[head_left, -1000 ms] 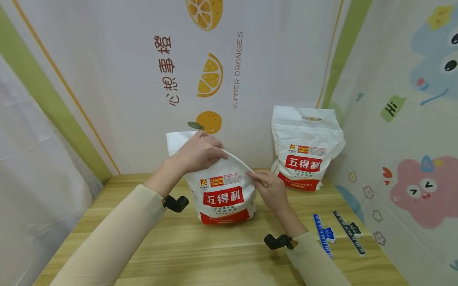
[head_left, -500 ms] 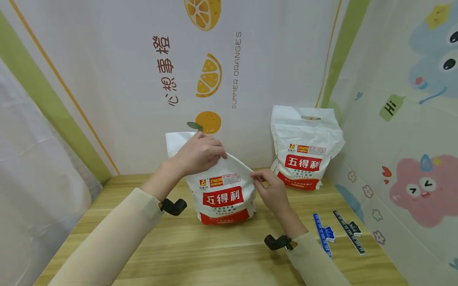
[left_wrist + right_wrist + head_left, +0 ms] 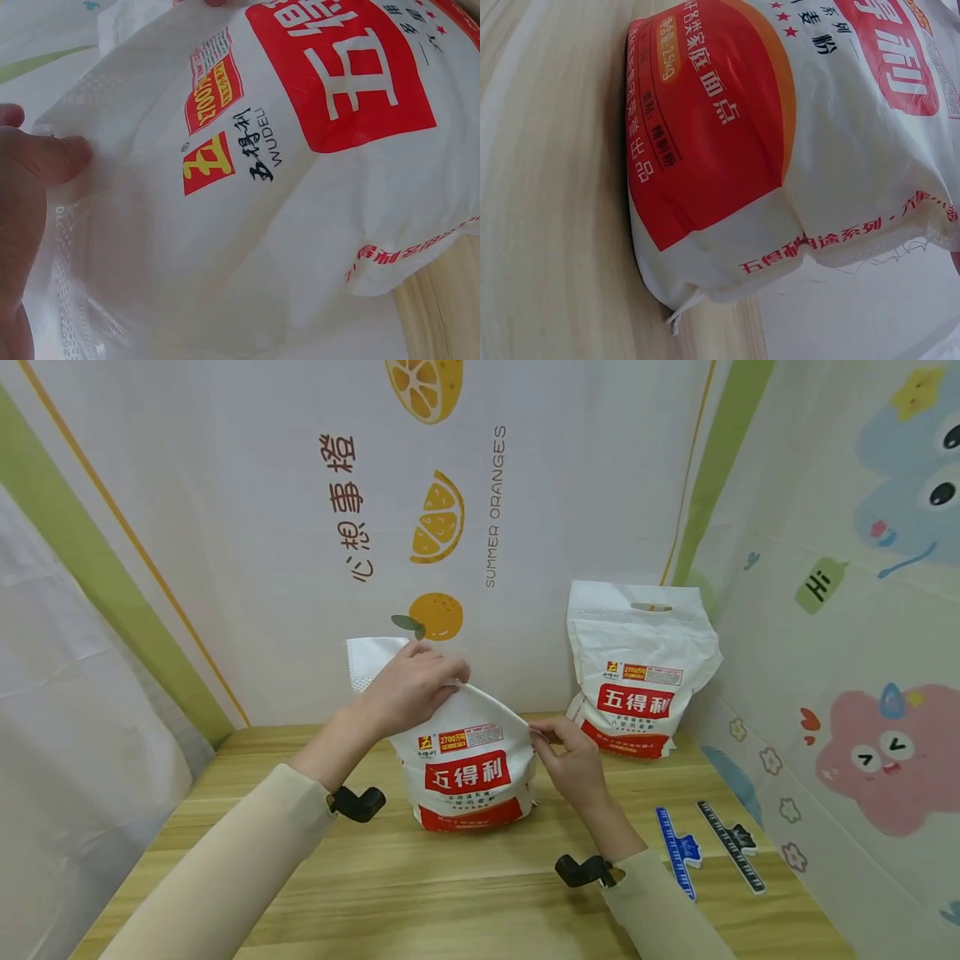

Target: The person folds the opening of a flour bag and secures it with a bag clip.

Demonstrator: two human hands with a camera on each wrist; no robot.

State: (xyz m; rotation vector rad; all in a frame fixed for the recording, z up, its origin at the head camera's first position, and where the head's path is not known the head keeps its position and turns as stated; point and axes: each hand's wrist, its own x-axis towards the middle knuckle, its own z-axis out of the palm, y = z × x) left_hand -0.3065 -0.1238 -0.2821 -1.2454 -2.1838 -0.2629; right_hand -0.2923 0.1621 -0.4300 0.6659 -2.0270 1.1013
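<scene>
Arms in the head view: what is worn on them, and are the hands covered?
Both arms wear long, plain cream sleeves reaching the wrists. A small black camera mount sits at each wrist. The left hand and right hand are bare, without gloves.

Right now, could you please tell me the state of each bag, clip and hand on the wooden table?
White flour bag with red label: upright, top folded over.
Second white flour bag: upright by the wall, untouched.
Blue plastic clip: lying flat.
Black plastic clip: lying flat beside it.
Left hand: grips the folded top.
Right hand: pinches the fold's right end.
</scene>
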